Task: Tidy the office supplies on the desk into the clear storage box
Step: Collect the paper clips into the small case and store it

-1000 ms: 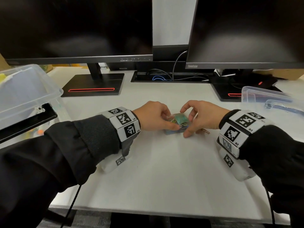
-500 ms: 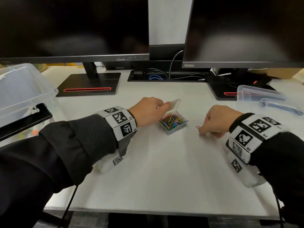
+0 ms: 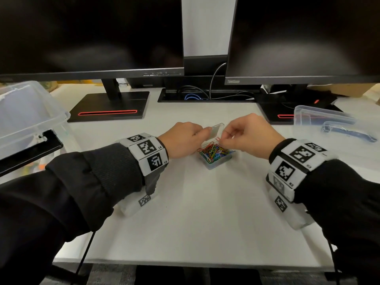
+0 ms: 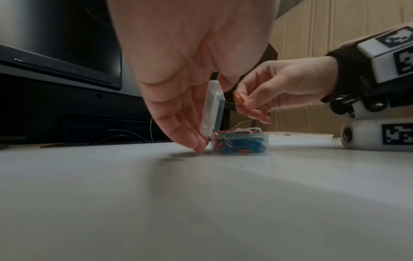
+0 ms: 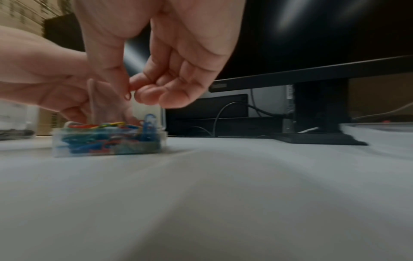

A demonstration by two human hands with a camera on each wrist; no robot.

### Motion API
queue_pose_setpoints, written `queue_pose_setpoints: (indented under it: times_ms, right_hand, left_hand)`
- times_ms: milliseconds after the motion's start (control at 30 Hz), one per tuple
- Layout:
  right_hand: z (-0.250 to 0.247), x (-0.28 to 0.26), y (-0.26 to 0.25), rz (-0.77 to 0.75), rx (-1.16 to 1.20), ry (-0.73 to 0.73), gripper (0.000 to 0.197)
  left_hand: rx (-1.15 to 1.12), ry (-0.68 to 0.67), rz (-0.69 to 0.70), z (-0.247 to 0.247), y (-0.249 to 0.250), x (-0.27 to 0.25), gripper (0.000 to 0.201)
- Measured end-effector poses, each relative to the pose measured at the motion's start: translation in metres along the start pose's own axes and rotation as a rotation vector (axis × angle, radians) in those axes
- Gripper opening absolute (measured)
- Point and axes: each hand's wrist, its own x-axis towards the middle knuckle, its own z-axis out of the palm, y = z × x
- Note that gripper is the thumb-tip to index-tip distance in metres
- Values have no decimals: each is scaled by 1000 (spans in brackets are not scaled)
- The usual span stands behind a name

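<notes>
A small clear paper clip box (image 3: 214, 159) full of coloured clips sits mid-desk. My left hand (image 3: 206, 132) pinches its hinged lid (image 3: 216, 129) and holds it upright, with the fingertips down by the box's left side. My right hand (image 3: 222, 140) pinches a red paper clip (image 3: 217, 139) just above the open box. The left wrist view shows the lid (image 4: 213, 109) standing over the box (image 4: 241, 144) and the red clip (image 4: 238, 98) in the right hand's fingers. In the right wrist view the clip (image 5: 127, 96) hangs over the box (image 5: 109, 141). The large clear storage box (image 3: 30, 120) stands at the left edge.
Two dark monitors on black stands (image 3: 109, 108) line the back of the white desk (image 3: 195, 212). A cable slot (image 3: 205, 95) lies between them. A clear plastic lid with blue clasps (image 3: 329, 124) lies at the right. A black handle (image 3: 28, 149) juts from the storage box.
Both hands first held the closed clip box. The left hand then lifted the lid, while the right picked a red clip off the desk and carried it left over the open box.
</notes>
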Motion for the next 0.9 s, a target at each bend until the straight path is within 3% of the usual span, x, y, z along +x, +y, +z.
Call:
queue_pose_setpoints:
  times_ms: [133,233,333,367,433,533,600,800,900]
  right_hand:
    - [6,6,-1,-7,-84,-24,21]
    - [6,8,2,48,-33,103,21]
    - [3,8,1,94,35,269,3]
    - [2,8,1,99,43,286,7]
    - [3,7,1,104,28,190,16]
    - [6,6,4,98,-66,-77,13]
    - [4,5,5,115,-54,-172,17]
    - [-5,4,2,176,20,-192,32]
    - [-1,5,4,316,50,-171,43]
  left_hand:
    - [-19,14,-3,-1,-1,0,48]
    - [-56,8,21,-1,-1,-1,40]
    - [-36,-42,74,-3,1,-4,32]
    - [-16,-67,85,-3,1,-5,30]
    - [10,-115,102,-3,1,-7,29]
    - [20,-154,132,-3,0,-8,34]
    - [18,-162,144,-4,0,-9,35]
    - [33,-182,135,-5,1,-2,29]
    - [10,-185,119,-3,1,0,30]
